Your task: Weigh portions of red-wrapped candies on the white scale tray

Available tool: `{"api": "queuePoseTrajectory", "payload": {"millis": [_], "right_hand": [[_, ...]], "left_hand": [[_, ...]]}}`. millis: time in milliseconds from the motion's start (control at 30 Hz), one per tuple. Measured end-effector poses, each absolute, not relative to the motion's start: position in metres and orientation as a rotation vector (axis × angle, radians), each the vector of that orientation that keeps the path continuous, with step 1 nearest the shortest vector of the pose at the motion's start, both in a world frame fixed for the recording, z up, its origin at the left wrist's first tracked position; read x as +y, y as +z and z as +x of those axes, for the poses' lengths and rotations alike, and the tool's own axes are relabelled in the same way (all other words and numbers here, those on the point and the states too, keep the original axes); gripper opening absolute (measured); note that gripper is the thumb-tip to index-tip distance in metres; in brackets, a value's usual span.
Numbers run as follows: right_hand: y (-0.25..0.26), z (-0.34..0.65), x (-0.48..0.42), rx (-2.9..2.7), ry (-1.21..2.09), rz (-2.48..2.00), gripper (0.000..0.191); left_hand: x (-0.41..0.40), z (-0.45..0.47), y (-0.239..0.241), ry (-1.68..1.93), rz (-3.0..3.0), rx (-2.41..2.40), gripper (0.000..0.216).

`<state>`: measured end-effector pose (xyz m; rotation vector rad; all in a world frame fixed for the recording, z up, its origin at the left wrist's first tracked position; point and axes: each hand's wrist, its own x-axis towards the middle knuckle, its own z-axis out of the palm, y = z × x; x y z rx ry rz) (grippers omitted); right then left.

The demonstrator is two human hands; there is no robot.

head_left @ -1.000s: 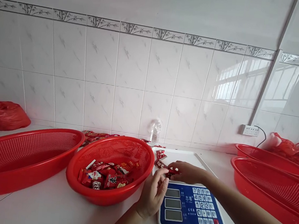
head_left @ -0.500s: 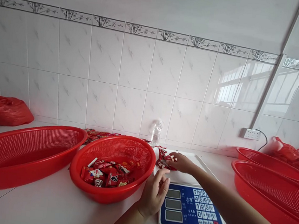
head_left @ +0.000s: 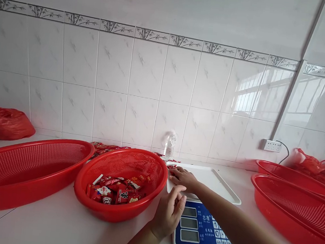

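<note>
My right hand point(head_left: 184, 179) cups over small red snack packets point(head_left: 172, 167) at the left side of the white scale tray point(head_left: 206, 184). Its fingers mostly cover them, and only bits of red wrapper show. Below the tray is the blue scale panel point(head_left: 205, 231) with its displays and keys, partly hidden by my right forearm. My left hand point(head_left: 168, 210) is held at the scale's front left corner, fingers loosely bent and thumb apart, with nothing seen in it. Just left of it, a round red basket point(head_left: 118, 209) contains several red snack packets point(head_left: 122, 195).
A long red basket point(head_left: 30, 186) stands at the left, with a red plastic bag point(head_left: 5, 124) behind it. More red baskets point(head_left: 293, 219) are at the right. A clear bottle point(head_left: 170, 144) stands by the tiled wall, near loose red packets point(head_left: 106, 147). A power socket point(head_left: 272, 145) is on the wall.
My right hand has moved left and down across the tray, along with the red packets, which are now mostly under its fingers. My left hand has barely moved.
</note>
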<state>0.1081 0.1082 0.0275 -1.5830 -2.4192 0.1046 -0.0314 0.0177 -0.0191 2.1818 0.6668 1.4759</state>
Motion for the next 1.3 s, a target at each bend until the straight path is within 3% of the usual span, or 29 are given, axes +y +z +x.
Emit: {"api": "queuePoseTrajectory", "payload": {"millis": [433, 700, 1067, 1300], "right_hand": [[0.012, 0.116, 0.105, -2.268, -0.084, -1.395, 0.031], [0.031, 0.150, 0.106, -2.105, -0.326, -1.322, 0.022], [0.047, 0.351, 0.070, -1.544, -0.561, -1.832, 0.024], [0.026, 0.426, 0.032, -1.326, -0.416, -2.214, 0.029]], "left_hand": [[0.020, -0.032, -0.023, 1.504, 2.164, 0.719, 0.026], [0.030, -0.034, -0.025, 1.590, 2.043, 0.733, 0.024], [0.041, -0.033, -0.025, 1.569, 2.046, 0.744, 0.025], [0.039, -0.031, -0.022, 1.559, 2.055, 0.765, 0.026]]}}
